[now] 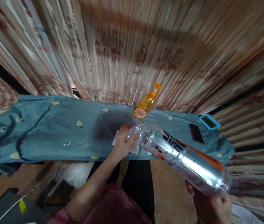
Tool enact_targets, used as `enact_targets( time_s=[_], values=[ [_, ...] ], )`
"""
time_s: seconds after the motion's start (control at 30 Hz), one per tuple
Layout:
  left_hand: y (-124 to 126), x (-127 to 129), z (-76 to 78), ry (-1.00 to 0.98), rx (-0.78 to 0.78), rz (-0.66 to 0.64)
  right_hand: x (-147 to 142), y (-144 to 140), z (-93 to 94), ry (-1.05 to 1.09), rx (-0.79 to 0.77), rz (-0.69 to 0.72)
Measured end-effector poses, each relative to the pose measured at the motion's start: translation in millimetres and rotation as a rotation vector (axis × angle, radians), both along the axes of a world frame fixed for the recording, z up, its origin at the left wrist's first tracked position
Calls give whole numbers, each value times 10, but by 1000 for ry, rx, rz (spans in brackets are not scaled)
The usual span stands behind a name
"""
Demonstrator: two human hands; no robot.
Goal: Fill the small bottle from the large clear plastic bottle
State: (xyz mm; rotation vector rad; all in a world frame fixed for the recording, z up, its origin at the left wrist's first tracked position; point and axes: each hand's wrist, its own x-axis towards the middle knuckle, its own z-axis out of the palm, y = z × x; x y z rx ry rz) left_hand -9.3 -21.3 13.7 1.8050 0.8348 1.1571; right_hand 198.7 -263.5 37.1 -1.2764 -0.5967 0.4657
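A clear bottle (187, 160) with a silver, black and orange label lies slantwise between two hands. Its neck points left above the surface (43, 130), close to the middle of the near edge, while its base hangs out past that edge, toward the near right corner.

The left grip (127, 137) is closed round the neck, thumb on the near side. The right grip (212, 196) clasps the base end, partly hidden behind the plastic. A white tissue (135, 147) shows under the left grip, near the near edge; whether it is held or simply lies there, I cannot tell.

At the far edge, a little right of the middle, an orange dispenser (144, 105) with a pump top stands upright, apart from the bottle. Toward the right end lies a dark phone (196, 133), and just beside it, nearer the far right corner, a blue-framed device (209, 122). A blue-green cloth (76, 137) with yellow pineapples covers the surface, and a patterned curtain (122, 56) hangs along its far edge.
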Motion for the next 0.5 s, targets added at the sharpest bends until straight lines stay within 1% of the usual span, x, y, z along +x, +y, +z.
enact_targets(
  time_s=[0.1, 0.17, 0.23, 0.37, 0.43, 0.5],
  values=[
    [10, -16, -14, 33, -6, 4, -210, 84, 139, 101, 47, -61],
    [18, -23, -20, 39, 2, 8, -266, 106, 172, 112, 50, -61],
    [24, -25, -23, 32, 12, 11, -212, 87, 124, 95, 49, -45],
    [29, -19, -27, 25, 20, 14, -41, 23, -35, 71, 22, -47],
    [29, -16, -32, 27, 22, 21, -57, 33, -32, 77, 19, -64],
    [29, -15, -36, 23, 23, 27, -139, 65, 29, 81, 20, -92]
  ],
)
